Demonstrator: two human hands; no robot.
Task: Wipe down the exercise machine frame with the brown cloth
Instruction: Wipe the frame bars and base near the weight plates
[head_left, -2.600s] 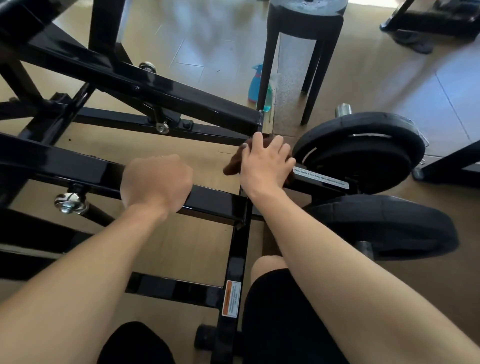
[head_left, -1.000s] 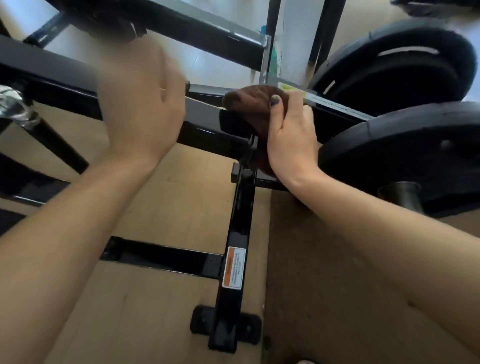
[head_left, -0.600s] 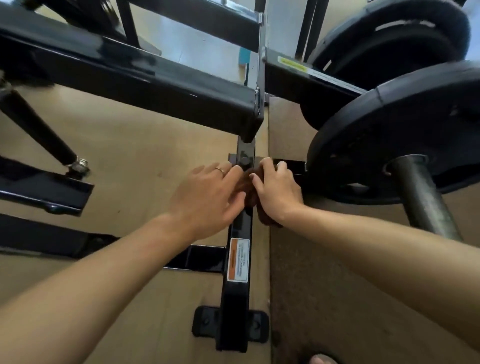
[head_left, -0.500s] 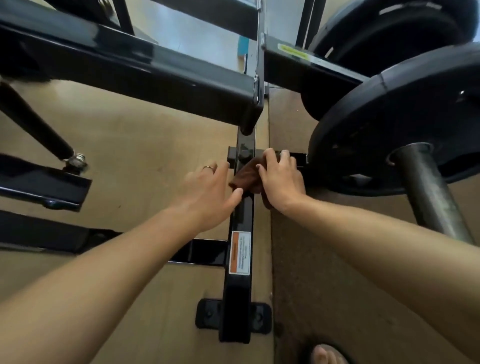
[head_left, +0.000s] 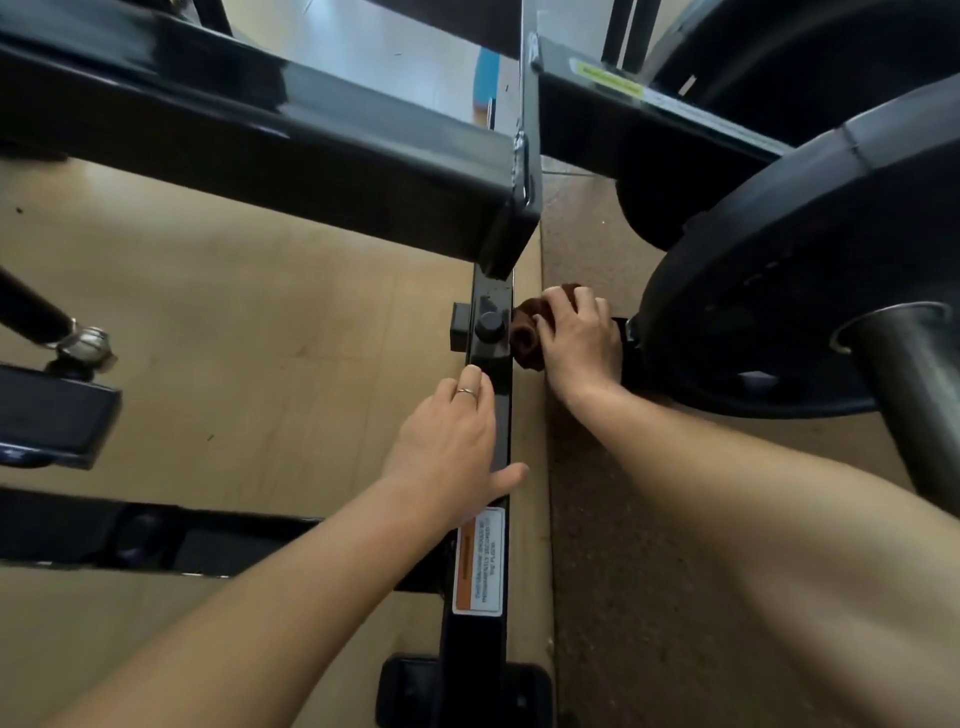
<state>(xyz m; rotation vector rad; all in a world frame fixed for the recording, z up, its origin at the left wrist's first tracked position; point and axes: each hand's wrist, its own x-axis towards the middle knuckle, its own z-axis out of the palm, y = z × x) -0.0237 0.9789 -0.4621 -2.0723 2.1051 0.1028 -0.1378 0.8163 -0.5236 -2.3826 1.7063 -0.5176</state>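
Low on the wooden floor (head_left: 249, 291), the exercise machine frame (head_left: 491, 415) is made of glossy black square steel tubes, with a round black bolt cap (head_left: 489, 323) at the joint and an orange and white warning label (head_left: 479, 564) nearer the viewer. Beside it lies a rough brown mat (head_left: 639, 597), and thick black round weight plates (head_left: 779, 291) sit on a dull metal sleeve (head_left: 904, 374). The right hand (head_left: 579, 345) has its fingers curled around the bunched brown cloth (head_left: 527, 338), pressing it against the right side of the joint. The left hand (head_left: 452, 441), wearing a thin ring (head_left: 466, 392), rests on the floor tube with relaxed, nearly straight fingers.
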